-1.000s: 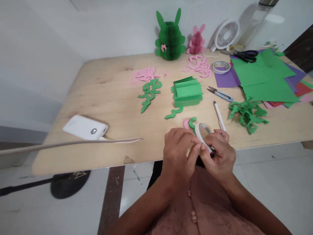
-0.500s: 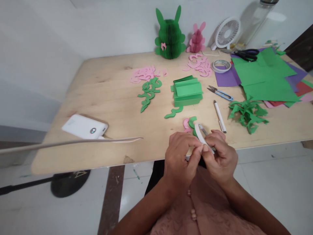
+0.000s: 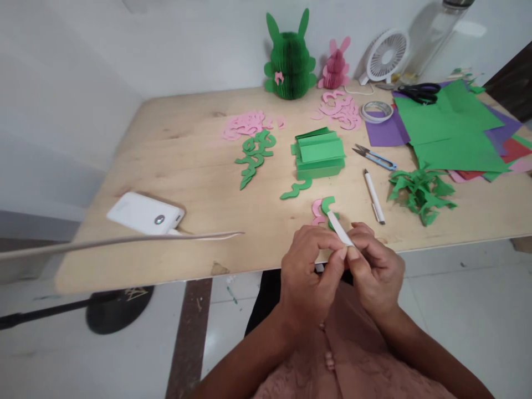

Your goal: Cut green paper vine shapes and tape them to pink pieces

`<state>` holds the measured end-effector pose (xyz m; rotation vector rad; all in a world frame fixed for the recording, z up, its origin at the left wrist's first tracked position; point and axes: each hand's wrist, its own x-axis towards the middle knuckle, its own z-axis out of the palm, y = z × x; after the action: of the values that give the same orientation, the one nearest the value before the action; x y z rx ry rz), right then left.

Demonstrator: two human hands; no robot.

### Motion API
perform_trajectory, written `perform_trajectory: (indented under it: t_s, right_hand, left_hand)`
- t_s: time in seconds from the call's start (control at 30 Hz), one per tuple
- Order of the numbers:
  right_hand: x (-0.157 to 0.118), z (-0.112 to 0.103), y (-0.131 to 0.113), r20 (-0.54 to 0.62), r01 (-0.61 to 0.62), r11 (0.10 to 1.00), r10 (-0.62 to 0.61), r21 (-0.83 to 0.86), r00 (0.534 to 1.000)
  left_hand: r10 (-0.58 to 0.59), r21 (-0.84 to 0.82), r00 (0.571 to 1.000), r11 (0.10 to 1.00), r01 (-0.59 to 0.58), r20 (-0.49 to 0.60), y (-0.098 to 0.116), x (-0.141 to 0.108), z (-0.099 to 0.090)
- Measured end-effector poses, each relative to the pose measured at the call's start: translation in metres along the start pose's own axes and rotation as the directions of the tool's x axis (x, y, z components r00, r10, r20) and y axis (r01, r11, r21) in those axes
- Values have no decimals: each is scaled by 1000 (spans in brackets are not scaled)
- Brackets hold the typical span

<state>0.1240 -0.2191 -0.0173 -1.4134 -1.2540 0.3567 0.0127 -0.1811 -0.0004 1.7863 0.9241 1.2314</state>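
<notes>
Near the table's front edge, a white roll of tape [image 3: 341, 228] is seen nearly edge-on between my hands. My left hand [image 3: 311, 269] is closed, its thumb and forefinger pinching at the roll's lower end. Fingertip to fingertip with it, my right hand [image 3: 376, 266] is closed round the roll's right side. Just beyond the roll lie a curved green paper piece [image 3: 327, 204] and a pink one [image 3: 316, 209]. Farther back sits a folded green paper stack [image 3: 319, 154], with a wavy green strip [image 3: 296, 190] in front of it.
A pen [image 3: 374, 197], blue snips [image 3: 375, 157] and green scraps [image 3: 421, 191] lie to the right. Paper sheets [image 3: 453, 127], a second tape roll [image 3: 376, 112] and a fan [image 3: 386, 55] are behind. A power bank [image 3: 143, 213] with a cable lies left; a green paper rabbit [image 3: 290, 66] stands at the back.
The tape roll between my hands has turned from showing its open ring to nearly edge-on. Both hands stay pinched together in almost the same place.
</notes>
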Motion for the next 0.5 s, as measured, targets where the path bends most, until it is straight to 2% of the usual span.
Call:
perform_trajectory:
  t_s: [0.5]
  right_hand:
    - [-4,4,1,-30,-104,991,107,86,994]
  left_hand:
    - [-68,-157,997,986,64,-20,-3,0,2]
